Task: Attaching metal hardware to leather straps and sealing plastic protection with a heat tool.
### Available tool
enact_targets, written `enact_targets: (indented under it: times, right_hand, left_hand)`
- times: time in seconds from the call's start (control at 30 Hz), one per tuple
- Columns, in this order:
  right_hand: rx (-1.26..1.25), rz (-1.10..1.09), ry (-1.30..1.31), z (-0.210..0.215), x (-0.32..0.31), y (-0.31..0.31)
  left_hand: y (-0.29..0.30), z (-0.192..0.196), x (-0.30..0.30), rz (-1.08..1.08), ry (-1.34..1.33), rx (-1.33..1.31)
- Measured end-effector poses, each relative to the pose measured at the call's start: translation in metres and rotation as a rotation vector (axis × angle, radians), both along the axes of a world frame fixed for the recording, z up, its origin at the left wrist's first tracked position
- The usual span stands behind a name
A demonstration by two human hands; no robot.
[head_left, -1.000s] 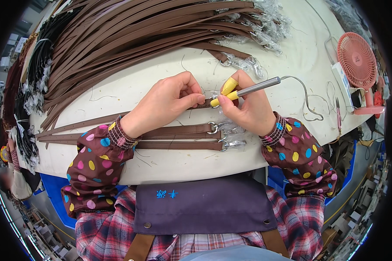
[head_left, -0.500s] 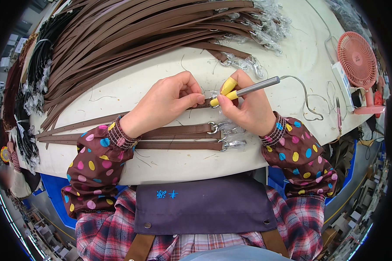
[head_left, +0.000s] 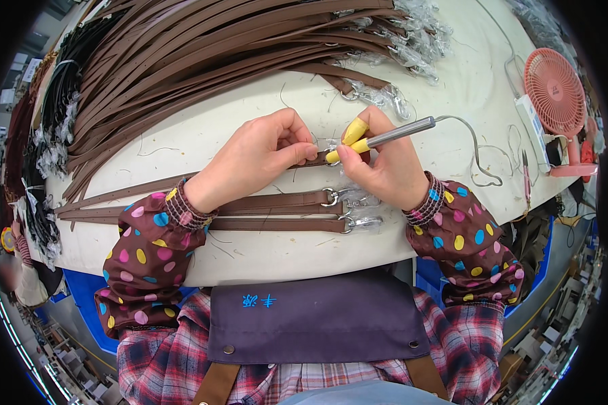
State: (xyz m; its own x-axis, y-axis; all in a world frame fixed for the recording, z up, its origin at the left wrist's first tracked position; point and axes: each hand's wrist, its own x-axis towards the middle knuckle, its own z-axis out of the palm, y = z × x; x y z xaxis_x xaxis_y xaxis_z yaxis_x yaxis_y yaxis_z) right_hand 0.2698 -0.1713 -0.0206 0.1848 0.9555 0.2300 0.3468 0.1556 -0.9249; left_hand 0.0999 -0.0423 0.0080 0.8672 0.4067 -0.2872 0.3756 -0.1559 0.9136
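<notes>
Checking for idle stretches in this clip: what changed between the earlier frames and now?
Nothing clearly moved; nothing was taken hold of or let go. Unchanged: the left hand holds the strap near its end, the right hand grips the tool there, and the pile and fan stay put.

1 pink fan [head_left: 554,91] beside 1 white power strip [head_left: 532,133]
</notes>
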Motion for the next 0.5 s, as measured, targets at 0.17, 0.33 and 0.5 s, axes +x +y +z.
enact_targets:
  times: [0.17,0.33,0.5]
  right_hand:
    - [0.022,-0.007,0.076,0.005,-0.001,-0.001]
    - [-0.131,0.003,0.059,0.010,0.001,-0.002]
    - [-0.120,0.000,0.029,0.009,0.000,0.000]
  left_hand:
    - [0.000,-0.006,-0.002,0.029,-0.046,0.089]
    - [0.000,-0.002,-0.001,0.035,0.009,0.051]
    - [0.000,-0.001,-0.001,0.069,-0.005,-0.052]
